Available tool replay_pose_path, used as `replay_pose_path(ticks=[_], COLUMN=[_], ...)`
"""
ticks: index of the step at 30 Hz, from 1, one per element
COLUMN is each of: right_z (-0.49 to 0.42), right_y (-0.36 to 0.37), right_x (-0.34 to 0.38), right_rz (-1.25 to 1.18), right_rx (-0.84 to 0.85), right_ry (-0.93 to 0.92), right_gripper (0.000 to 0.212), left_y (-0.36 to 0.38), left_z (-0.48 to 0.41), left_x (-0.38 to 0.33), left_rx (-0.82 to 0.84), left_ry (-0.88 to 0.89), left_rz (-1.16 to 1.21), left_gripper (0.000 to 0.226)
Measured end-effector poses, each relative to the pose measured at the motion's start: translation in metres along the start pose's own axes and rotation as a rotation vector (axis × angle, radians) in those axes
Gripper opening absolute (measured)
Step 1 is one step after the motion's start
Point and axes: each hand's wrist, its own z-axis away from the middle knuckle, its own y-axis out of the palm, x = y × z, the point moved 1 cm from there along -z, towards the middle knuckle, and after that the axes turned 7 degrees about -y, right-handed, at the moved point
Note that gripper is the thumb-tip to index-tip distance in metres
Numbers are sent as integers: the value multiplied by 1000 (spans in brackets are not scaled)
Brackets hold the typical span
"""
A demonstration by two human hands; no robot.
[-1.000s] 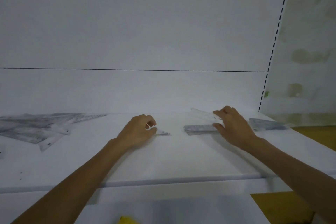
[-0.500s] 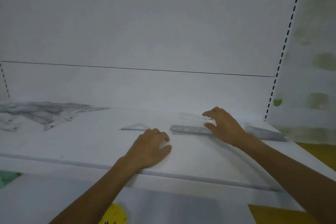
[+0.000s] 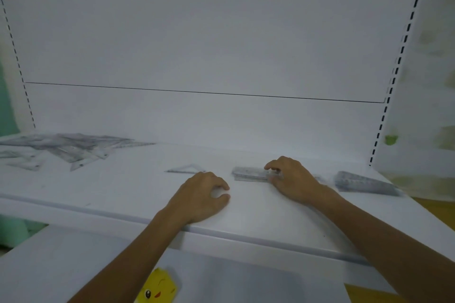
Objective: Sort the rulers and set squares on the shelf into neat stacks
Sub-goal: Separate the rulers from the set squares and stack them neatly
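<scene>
Rulers (image 3: 248, 173), clear stack, mid-shelf (image 3: 123, 192), at 1 o'clock of left hand (image 3: 202, 194): probably light, thin, slick, brittle, best taken by the long edges; right hand (image 3: 293, 179) grip curls onto them; left grip loose, empty, set square (image 3: 186, 169) at its 11 o'clock.

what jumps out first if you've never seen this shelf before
Two bare hands sit on the white shelf: the right hand grips a stack of clear rulers at centre right, and the left hand rests beside it holding nothing. At the back left lies a messy heap of rulers and set squares, and a lone set square lies just beyond the left hand.
</scene>
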Motion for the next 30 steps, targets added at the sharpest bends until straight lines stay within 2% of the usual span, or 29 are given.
replay_pose_path(ticks=[8, 13, 17, 20, 23, 30], right_z=[-6, -7, -19, -35, -54, -108], right_y=[2, 7, 9, 13, 23, 84], right_x=[3, 13, 43, 75, 109, 217], right_rz=[24, 135, 158, 149, 129, 28], right_rx=[27, 9, -49, -70, -85, -17], right_ry=[15, -13, -77, -138, -187, -267], right_gripper=[25, 36, 39, 40, 40, 39], left_y=[2, 1, 0, -7, -37, -149], left_z=[1, 0, 3, 6, 12, 53], left_x=[2, -2, -6, 0, 35, 188], left_rx=[-10, 21, -108, -158, -147, -123], left_ry=[-2, -13, -9, -4, -26, -208], left_rz=[-16, -12, -103, -79, -50, -100], left_gripper=[28, 29, 24, 24, 22, 19])
